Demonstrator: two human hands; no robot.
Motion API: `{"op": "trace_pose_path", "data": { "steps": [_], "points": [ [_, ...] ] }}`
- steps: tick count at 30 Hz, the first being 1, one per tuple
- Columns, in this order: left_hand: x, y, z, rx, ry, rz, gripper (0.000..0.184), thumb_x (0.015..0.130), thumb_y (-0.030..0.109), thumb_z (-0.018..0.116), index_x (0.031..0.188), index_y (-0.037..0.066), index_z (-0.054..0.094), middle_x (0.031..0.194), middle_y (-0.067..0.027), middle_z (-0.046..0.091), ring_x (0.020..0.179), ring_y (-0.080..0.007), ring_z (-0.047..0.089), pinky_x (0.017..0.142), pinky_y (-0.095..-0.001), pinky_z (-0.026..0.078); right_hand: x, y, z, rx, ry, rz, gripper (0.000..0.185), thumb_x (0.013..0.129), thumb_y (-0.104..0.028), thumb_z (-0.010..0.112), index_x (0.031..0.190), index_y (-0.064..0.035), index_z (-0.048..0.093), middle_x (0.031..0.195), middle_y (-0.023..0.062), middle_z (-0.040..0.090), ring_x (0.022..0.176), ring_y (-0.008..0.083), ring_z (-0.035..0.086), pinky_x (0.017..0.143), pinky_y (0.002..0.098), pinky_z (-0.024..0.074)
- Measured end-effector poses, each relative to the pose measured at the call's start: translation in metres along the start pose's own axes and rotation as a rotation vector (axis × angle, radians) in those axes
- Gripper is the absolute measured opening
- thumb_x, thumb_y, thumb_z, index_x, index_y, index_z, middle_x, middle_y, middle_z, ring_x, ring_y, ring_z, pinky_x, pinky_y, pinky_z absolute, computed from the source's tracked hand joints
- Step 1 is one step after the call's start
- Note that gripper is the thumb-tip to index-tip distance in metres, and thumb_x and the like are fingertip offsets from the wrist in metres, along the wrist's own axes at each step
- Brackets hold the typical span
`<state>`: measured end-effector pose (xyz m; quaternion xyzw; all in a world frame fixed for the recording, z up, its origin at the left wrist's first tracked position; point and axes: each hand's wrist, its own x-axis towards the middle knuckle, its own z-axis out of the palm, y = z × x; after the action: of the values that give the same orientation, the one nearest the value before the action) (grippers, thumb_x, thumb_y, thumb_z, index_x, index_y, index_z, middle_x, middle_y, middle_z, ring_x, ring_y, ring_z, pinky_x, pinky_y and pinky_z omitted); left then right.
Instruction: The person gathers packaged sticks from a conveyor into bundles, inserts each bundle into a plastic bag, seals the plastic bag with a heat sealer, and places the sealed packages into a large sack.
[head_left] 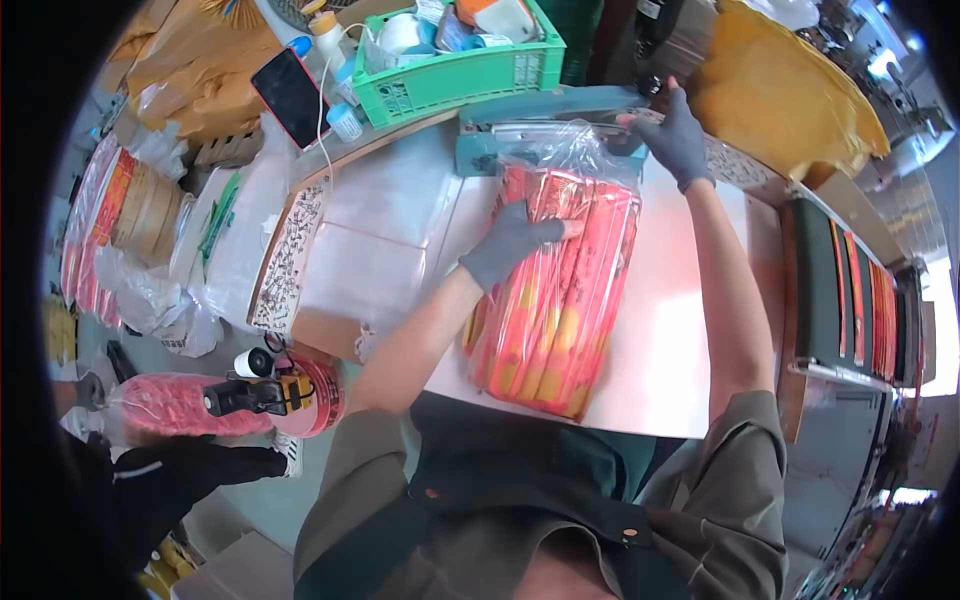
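Note:
A clear plastic bag of long red-and-gold packets [560,300] lies on the white worktop in front of me. My left hand [515,245], in a grey glove with bare fingertips, grips the bag's upper left part from above. The bag's loose, crinkled mouth reaches a teal bag sealer [480,152] at the back of the worktop. At the right end of the sealer's long arm is my right hand [680,140], gloved alike. Its thumb and forefinger are stretched apart, with the thumb tip at the arm. The other fingers are partly hidden.
Behind the sealer stands a green crate [460,75] with rolls and packages. A phone [290,97] and its cable lie left of it. A yellow padded sack [790,85] is at back right. Another person's dark-clothed leg [200,475] shows at lower left, near red wrapped bundles [185,405].

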<state>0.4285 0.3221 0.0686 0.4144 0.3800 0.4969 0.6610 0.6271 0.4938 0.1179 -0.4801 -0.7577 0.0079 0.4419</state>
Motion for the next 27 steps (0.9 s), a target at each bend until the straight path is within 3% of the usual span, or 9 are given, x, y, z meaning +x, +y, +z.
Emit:
{"op": "trace_pose_path", "data": {
  "steps": [2,3,6,10,12,19,24,25,27],
  "points": [
    [0.019,0.006,-0.016,0.023,0.046,-0.045,0.043,0.08,0.022,0.073,0.116,0.002,0.06,0.104,-0.0053,0.065,0.093,-0.0126,0.062,0.082,-0.0282,0.051,0.033,-0.011,0.005,0.138,-0.086,0.079,0.094,0.065,-0.055,0.077,0.135,-0.0033,0.041,0.097,0.0168,0.067,0.097,0.0328,0.064,0.081,0.0379,0.0492],
    [0.026,0.015,-0.019,0.021,0.072,-0.056,0.043,0.08,0.023,0.073,0.116,0.002,0.06,0.103,-0.0052,0.065,0.092,-0.0125,0.062,0.082,-0.0282,0.051,0.05,-0.015,0.003,0.105,0.034,-0.032,0.092,0.067,-0.052,0.076,0.137,-0.0046,0.041,0.097,0.0159,0.068,0.093,0.0308,0.065,0.08,0.0358,0.0494],
    [0.054,0.007,-0.042,-0.024,0.173,-0.029,0.038,0.081,0.027,0.072,0.109,0.004,0.063,0.095,-0.0018,0.063,0.084,-0.0099,0.059,0.076,-0.0271,0.049,0.069,-0.036,-0.008,0.305,-0.037,0.058,0.064,0.076,-0.049,0.07,0.123,-0.0066,0.058,0.094,0.0132,0.069,0.089,0.0244,0.066,0.079,0.0329,0.049],
    [0.058,0.009,-0.054,0.026,0.235,0.015,0.036,0.08,0.032,0.073,0.104,0.006,0.064,0.087,0.003,0.058,0.074,-0.0067,0.051,0.068,-0.0237,0.042,0.035,0.054,0.058,-0.151,-0.272,-0.026,0.038,0.087,-0.04,0.062,0.106,-0.0085,0.067,0.092,0.0149,0.065,0.085,0.0293,0.064,0.075,0.0366,0.0483],
    [0.062,0.004,-0.056,0.039,0.257,-0.001,0.037,0.079,0.033,0.073,0.103,0.007,0.064,0.086,0.0038,0.057,0.072,-0.006,0.049,0.067,-0.0231,0.04,0.024,0.03,0.049,-0.144,-0.217,0.024,0.034,0.088,-0.038,0.06,0.101,-0.0067,0.066,0.088,0.0164,0.062,0.082,0.0329,0.061,0.072,0.0396,0.0474],
    [0.042,-0.003,-0.075,0.196,0.222,0.092,0.05,0.085,0.029,0.07,0.123,0.003,0.053,0.103,-0.0048,0.061,0.091,-0.0093,0.059,0.079,-0.0269,0.048,0.022,0.045,0.06,-0.008,-0.186,-0.041,0.029,0.09,-0.032,0.06,0.087,-0.0033,0.06,0.08,0.0145,0.056,0.071,0.0312,0.056,0.065,0.0382,0.0443],
    [-0.085,0.071,-0.144,0.526,0.426,0.433,0.04,0.09,0.006,0.059,0.128,0.001,0.046,0.11,-0.0086,0.058,0.088,-0.0154,0.062,0.079,-0.0275,0.051,0.024,0.053,0.065,-0.044,-0.209,-0.043,0.036,0.093,-0.035,0.056,0.08,-0.0018,0.052,0.07,0.0141,0.047,0.062,0.0269,0.047,0.06,0.0372,0.0405],
    [-0.107,0.078,-0.179,0.507,0.539,0.683,0.027,0.092,0.015,0.06,0.117,0.005,0.054,0.099,-0.0044,0.061,0.087,-0.0111,0.062,0.073,-0.0255,0.051,0.026,0.053,0.061,-0.091,-0.293,-0.009,0.036,0.093,-0.037,0.056,0.086,-0.0015,0.055,0.075,0.0133,0.054,0.066,0.0249,0.051,0.063,0.0357,0.043],
    [-0.173,0.117,-0.224,0.367,0.793,0.814,0.021,0.096,0.02,0.055,0.109,0.004,0.057,0.092,-0.0038,0.062,0.08,-0.0121,0.061,0.07,-0.0276,0.052,0.021,0.047,0.056,-0.003,-0.288,0.018,0.036,0.093,-0.037,0.056,0.098,-0.0016,0.056,0.083,0.0139,0.059,0.072,0.0244,0.056,0.067,0.0346,0.0452]
  ]
}}
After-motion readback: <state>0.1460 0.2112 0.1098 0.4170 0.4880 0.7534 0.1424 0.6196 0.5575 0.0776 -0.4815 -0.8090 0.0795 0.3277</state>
